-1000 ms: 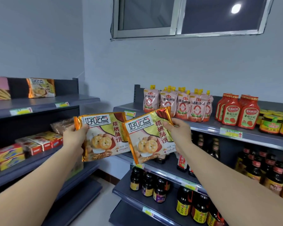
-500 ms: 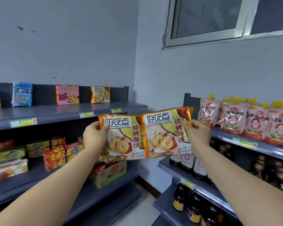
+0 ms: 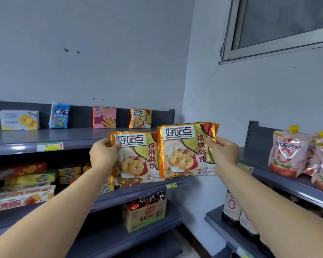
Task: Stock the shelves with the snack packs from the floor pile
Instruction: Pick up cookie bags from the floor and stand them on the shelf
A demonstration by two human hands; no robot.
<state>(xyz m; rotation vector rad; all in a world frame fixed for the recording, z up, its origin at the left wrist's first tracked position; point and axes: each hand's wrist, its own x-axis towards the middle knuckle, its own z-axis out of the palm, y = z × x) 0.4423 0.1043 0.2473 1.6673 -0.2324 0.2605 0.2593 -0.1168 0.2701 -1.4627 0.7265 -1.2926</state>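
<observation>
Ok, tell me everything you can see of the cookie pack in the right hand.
The right-hand cookie pack is a flat, glossy, foil-looking pouch. It is gold-edged, with a white label of dark characters and pictured round cookies and walnuts. It is held upright, facing the camera. The right hand pinches its right edge near the crinkled top corner. Its left edge overlaps the matching pack in the left hand.

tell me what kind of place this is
Probably a small grocery shop: grey metal shelves with price tags on their edges, boxed snacks lined up, spouted pouches on the right. The left hand and right hand grip gold biscuit packs.
</observation>
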